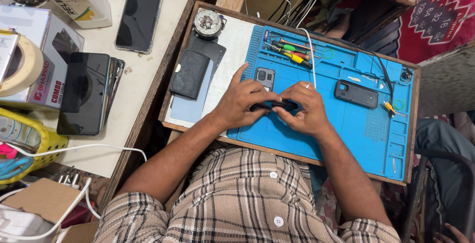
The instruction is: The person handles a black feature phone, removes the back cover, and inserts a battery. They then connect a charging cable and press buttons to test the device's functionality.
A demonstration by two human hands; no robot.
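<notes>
Person, seen from above: short-sleeved shirt (242, 198) in a beige and cream plaid crossed by dark brown and black lines, buttoned down the front with two small white buttons visible. Sleeves end above the elbows; both forearms bare. Left hand (242, 102) unadorned; right hand (304, 107) bears a ring on one finger.
</notes>
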